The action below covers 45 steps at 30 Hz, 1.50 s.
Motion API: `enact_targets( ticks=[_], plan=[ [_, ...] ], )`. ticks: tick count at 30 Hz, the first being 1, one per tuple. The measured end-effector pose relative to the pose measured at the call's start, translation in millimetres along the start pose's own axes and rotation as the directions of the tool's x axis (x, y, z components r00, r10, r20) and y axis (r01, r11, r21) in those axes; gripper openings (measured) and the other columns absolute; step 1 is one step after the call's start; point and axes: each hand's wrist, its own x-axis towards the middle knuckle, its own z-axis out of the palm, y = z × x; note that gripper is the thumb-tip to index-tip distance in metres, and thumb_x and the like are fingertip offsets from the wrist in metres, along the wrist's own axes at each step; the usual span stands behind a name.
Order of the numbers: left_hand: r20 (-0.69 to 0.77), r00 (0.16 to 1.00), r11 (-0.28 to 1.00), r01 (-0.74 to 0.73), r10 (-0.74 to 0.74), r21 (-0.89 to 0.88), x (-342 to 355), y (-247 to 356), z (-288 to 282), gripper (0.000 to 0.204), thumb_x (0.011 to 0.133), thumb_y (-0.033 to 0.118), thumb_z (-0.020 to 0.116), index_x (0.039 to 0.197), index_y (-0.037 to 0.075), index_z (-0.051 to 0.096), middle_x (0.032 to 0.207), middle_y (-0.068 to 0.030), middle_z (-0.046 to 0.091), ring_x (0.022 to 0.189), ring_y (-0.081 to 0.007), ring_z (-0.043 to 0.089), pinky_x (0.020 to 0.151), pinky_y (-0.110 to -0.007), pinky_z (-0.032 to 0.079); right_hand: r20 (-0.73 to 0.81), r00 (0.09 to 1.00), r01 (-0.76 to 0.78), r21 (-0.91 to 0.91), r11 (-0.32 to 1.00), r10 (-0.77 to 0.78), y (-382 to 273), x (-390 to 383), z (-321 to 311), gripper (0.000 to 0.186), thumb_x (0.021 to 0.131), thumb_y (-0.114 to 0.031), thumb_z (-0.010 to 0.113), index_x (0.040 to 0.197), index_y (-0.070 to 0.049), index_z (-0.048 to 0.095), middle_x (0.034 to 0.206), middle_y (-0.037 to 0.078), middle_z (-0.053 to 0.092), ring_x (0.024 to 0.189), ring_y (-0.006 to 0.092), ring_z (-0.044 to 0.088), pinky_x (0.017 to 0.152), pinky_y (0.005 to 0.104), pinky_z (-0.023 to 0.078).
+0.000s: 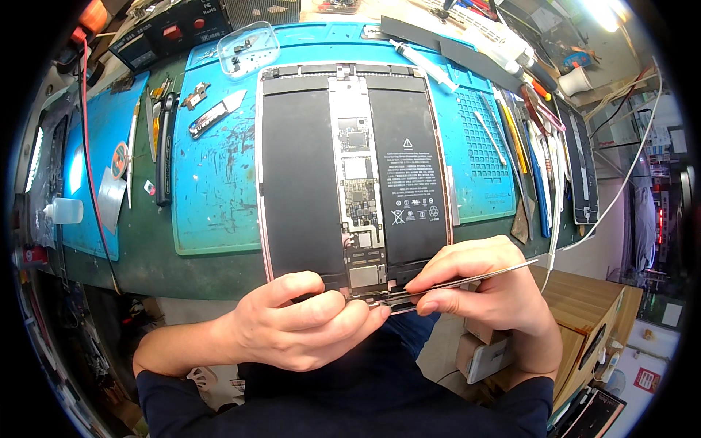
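Note:
An opened tablet (303, 182) lies in front of me with its insides bare. Two black battery cells flank a strip of circuit board (358, 197). My left hand (303, 321) is closed at the tablet's near edge, its fingers curled around the rim by the board's lower end. In my right hand (478, 288) is a pair of metal tweezers (504, 271), pinched between thumb and fingers. The tips of the tweezers point left, at the connector area on that edge, close to my left fingertips. What exactly they touch there is too small to tell.
Under the tablet is a blue repair mat (219, 168). A clear dish (249, 50) of small parts, a syringe (423, 64) and a dark flat bar (453, 55) lie beyond it. Several hand tools (537, 160) line the right. A utility knife (167, 150) lies left.

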Motion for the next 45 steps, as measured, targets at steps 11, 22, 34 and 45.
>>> enact_targets(
  ticks=[11, 22, 34, 45],
  plan=[
    [-0.009, 1.0, 1.0, 0.0, 0.0, 0.002, 0.0, 0.4, 1.2, 0.026, 0.086, 0.017, 0.079, 0.111, 0.019, 0.086, 0.109, 0.0082, 0.066, 0.101, -0.0101, 0.056, 0.084, -0.028, 0.05, 0.039, 0.998, -0.061, 0.081, 0.995, 0.058, -1.9, 2.5, -1.9, 0.016, 0.094, -0.006, 0.084, 0.107, 0.001, 0.082, 0.093, 0.01, 0.081, 0.084, 0.0163, 0.079, 0.074, 0.029, 0.061],
    [0.003, 1.0, 1.0, -0.01, 0.01, 0.007, 0.0, -0.4, -0.3, 0.029, 0.085, 0.017, 0.078, 0.113, 0.018, 0.085, 0.11, 0.0086, 0.066, 0.1, -0.0102, 0.056, 0.084, -0.028, 0.049, 0.031, 0.992, -0.128, 0.229, 0.965, 0.125, 0.7, -0.8, -2.8, 0.013, 0.093, -0.004, 0.084, 0.104, 0.003, 0.082, 0.092, 0.011, 0.081, 0.083, 0.0164, 0.078, 0.073, 0.0298, 0.061],
    [-0.003, 1.0, 1.0, -0.014, 0.015, 0.024, -0.1, -0.3, 1.1, 0.041, 0.073, 0.018, 0.084, 0.113, 0.023, 0.087, 0.108, 0.0114, 0.06, 0.095, -0.0115, 0.05, 0.08, -0.028, 0.045, 0.03, 0.998, 0.052, 0.051, 0.997, -0.054, 4.6, 1.5, -3.0, 0.019, 0.091, -0.006, 0.086, 0.109, 0.0, 0.082, 0.095, 0.011, 0.082, 0.085, 0.0188, 0.08, 0.075, 0.0298, 0.061],
    [-0.005, 1.0, 1.0, -0.009, 0.009, 0.019, -0.7, -0.2, 0.8, 0.032, 0.082, 0.017, 0.08, 0.113, 0.021, 0.086, 0.108, 0.01, 0.064, 0.098, -0.0101, 0.054, 0.084, -0.028, 0.048, 0.079, 0.996, 0.029, 0.031, 0.999, -0.032, 0.3, 6.0, -5.9, 0.016, 0.093, -0.006, 0.084, 0.108, 0.0, 0.082, 0.094, 0.009, 0.081, 0.082, 0.017, 0.079, 0.073, 0.0292, 0.061]
  ],
)
